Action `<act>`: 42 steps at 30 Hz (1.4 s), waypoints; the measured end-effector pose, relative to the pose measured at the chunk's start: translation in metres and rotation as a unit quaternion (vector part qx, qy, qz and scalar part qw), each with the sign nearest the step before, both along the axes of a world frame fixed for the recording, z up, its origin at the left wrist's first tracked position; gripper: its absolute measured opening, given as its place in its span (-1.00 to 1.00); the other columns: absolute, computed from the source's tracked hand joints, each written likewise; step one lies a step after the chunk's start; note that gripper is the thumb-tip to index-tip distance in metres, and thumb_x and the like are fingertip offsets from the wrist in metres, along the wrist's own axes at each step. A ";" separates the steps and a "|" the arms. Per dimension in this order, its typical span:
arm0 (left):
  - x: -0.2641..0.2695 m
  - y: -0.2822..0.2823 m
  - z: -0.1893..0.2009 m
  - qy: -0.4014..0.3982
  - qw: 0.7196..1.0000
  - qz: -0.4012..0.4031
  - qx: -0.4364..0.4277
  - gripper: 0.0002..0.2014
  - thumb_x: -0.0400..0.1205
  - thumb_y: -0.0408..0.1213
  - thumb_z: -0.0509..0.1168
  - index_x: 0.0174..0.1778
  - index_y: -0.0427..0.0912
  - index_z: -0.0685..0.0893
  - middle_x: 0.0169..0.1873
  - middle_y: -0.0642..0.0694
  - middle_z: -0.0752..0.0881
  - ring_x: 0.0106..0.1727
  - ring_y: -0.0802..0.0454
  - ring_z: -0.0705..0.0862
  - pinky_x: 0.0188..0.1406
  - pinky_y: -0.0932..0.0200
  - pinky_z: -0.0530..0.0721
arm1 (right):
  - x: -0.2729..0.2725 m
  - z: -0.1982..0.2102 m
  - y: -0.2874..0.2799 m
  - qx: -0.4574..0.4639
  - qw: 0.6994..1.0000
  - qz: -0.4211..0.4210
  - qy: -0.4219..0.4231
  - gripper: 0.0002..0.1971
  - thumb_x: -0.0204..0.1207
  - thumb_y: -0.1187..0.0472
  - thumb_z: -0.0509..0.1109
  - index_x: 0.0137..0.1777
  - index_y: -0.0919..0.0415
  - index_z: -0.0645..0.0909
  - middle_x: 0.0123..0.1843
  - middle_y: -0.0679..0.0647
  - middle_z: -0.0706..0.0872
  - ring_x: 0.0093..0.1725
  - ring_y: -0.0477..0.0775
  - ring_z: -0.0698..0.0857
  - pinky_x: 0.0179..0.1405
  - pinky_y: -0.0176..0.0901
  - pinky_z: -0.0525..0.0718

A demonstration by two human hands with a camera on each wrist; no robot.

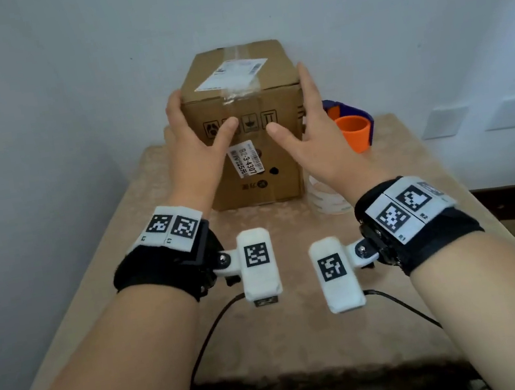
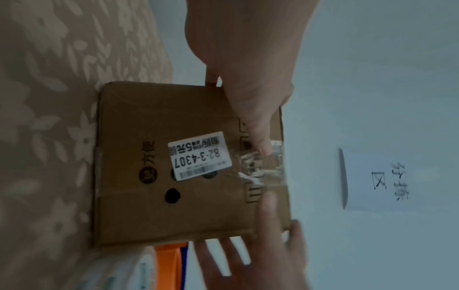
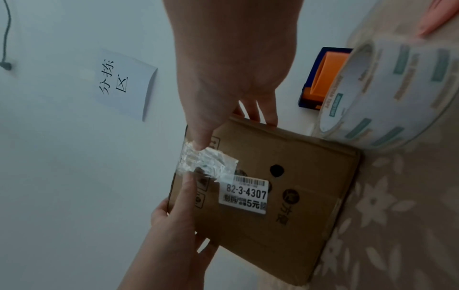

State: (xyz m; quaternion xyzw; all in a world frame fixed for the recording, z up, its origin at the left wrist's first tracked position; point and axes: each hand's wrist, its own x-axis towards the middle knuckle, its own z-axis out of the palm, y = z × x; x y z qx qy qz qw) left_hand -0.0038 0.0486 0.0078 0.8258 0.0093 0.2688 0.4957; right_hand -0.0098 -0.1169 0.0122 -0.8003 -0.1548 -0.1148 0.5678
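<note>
Against the pale wall (image 1: 64, 73), seen from my head, a brown cardboard box (image 1: 280, 178) stands upright at the far end of a table covered in beige flower-patterned cloth (image 1: 304, 338). My left hand (image 1: 194, 137) lies spread on its left side, fingers straight along the cardboard, thumb across the front face. My right hand (image 1: 311, 140) is spread too, fingers flat along the right edge, thumb held out before the front. A white shipping label (image 1: 231, 73) sits on the top and a white barcode sticker (image 1: 244, 161) on the front. Just right of the box lies a roll of white printed tape (image 1: 326, 197). Behind it is an orange and blue tape dispenser (image 1: 353, 130). Two white rectangular plates (image 1: 445, 121) show on the wall at the right.

From my left wrist, the thumb rests on the front face beside a crumpled strip of clear tape (image 2: 261, 172) folded over the top edge. A white paper note with handwritten characters (image 2: 372, 176) hangs on the wall beyond.

From my right wrist, the thumb tip points at that tape; whether it touches I cannot tell. My fingers pass behind the box's side edge. A dark cord (image 3: 7, 39) runs down the wall at the frame's corner. Neither hand curls round anything.
</note>
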 end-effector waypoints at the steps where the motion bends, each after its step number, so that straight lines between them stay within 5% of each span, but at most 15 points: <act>1: -0.001 0.002 -0.001 -0.013 0.999 0.020 0.021 -0.21 0.50 0.03 0.39 0.57 0.00 0.14 0.39 -0.16 0.43 0.31 0.03 0.48 0.22 0.21 0.44 | -0.001 0.002 0.002 -0.018 1.000 -0.017 -0.017 -0.16 0.50 -0.07 0.35 0.63 -0.22 -0.13 0.65 0.01 0.29 0.54 -0.01 0.43 0.45 0.21 0.54; 5: -0.010 0.010 -0.006 -0.059 0.993 0.053 0.083 -0.20 0.42 0.05 0.46 0.50 -0.13 0.25 0.31 -0.19 0.45 0.32 -0.07 0.47 0.28 0.14 0.44 | -0.006 0.005 0.005 -0.115 0.986 -0.104 -0.057 -0.35 0.49 -0.21 0.31 0.52 -0.10 0.18 0.35 0.13 0.52 0.15 0.00 0.56 0.20 -0.01 0.67; 10: -0.019 0.014 -0.017 -0.053 0.980 0.052 0.186 -0.01 0.32 0.07 0.53 0.57 -0.18 0.18 0.28 -0.30 0.43 0.25 -0.19 0.49 0.29 -0.03 0.49 | -0.009 0.001 0.014 -0.195 0.965 -0.157 -0.079 -0.36 0.49 -0.18 0.36 0.49 -0.01 0.24 0.16 0.13 0.47 -0.07 0.04 0.53 -0.09 -0.19 0.57; 18: -0.023 0.016 -0.029 0.009 0.960 0.056 0.275 0.21 0.27 0.04 0.58 0.66 -0.15 -0.09 0.46 -0.36 0.30 0.42 -0.27 0.40 0.40 -0.16 0.42 | -0.005 -0.012 0.024 -0.292 0.933 -0.188 -0.098 -0.11 0.38 -0.15 0.48 0.59 0.06 0.08 0.30 0.27 0.42 0.10 0.35 0.67 -0.17 0.11 0.72; 22: -0.025 0.016 -0.010 -0.020 0.947 0.098 0.304 -0.03 0.37 0.36 0.29 0.61 -0.05 0.14 0.59 -0.29 0.19 0.59 -0.30 0.20 0.55 -0.28 0.13 | -0.006 -0.008 0.023 -0.367 0.897 -0.219 -0.112 -0.02 0.29 -0.22 0.51 0.59 0.13 0.12 0.45 0.32 0.36 0.33 0.34 0.53 -0.04 0.17 0.74; 24: -0.022 0.010 0.005 -0.069 0.941 0.063 0.324 -0.16 0.48 0.31 0.20 0.61 -0.03 0.17 0.65 -0.22 0.12 0.67 -0.24 0.07 0.61 -0.24 -0.06 | -0.004 -0.004 0.021 -0.388 0.885 -0.225 -0.125 -0.01 0.24 -0.23 0.54 0.56 0.22 0.19 0.56 0.37 0.28 0.49 0.38 0.38 0.23 0.22 0.66; 27: -0.016 0.002 0.016 -0.082 0.910 0.007 0.406 -0.29 0.52 0.16 0.26 0.57 0.01 0.28 0.57 -0.09 0.37 0.61 -0.11 0.27 0.61 -0.13 0.02 | -0.002 0.005 0.018 -0.427 0.867 -0.201 -0.159 -0.05 0.20 -0.27 0.54 0.44 0.34 0.34 0.59 0.36 0.30 0.60 0.40 0.26 0.51 0.26 0.41; 32: -0.008 0.005 0.017 -0.054 0.913 0.007 0.405 -0.39 0.45 0.10 0.40 0.42 0.05 0.47 0.42 0.00 0.54 0.47 -0.08 0.40 0.47 -0.03 0.18 | 0.002 0.020 0.010 -0.434 0.869 -0.149 -0.184 -0.27 0.18 -0.26 0.55 0.17 0.25 0.44 0.17 0.17 0.61 0.18 0.20 0.58 0.17 0.00 0.55; 40: 0.003 0.015 0.038 -0.074 0.954 -0.069 0.282 -0.67 0.60 0.00 0.28 0.18 -0.05 0.75 0.20 -0.01 0.73 0.26 -0.09 0.54 0.29 -0.01 0.42 | 0.006 0.039 0.006 -0.462 0.859 -0.133 -0.177 -0.34 0.30 -0.28 0.46 0.17 0.24 0.47 0.12 0.16 0.64 0.07 0.20 0.60 0.01 0.00 0.53; 42: 0.002 0.015 0.044 -0.074 0.962 -0.079 0.249 -0.70 0.65 -0.08 0.23 0.12 -0.13 0.78 0.24 -0.05 0.70 0.28 -0.06 0.56 0.30 0.01 0.47 | 0.005 0.041 0.006 -0.465 0.858 -0.131 -0.174 -0.32 0.34 -0.29 0.42 0.30 0.18 0.45 0.19 0.16 0.63 0.11 0.22 0.60 0.07 0.04 0.53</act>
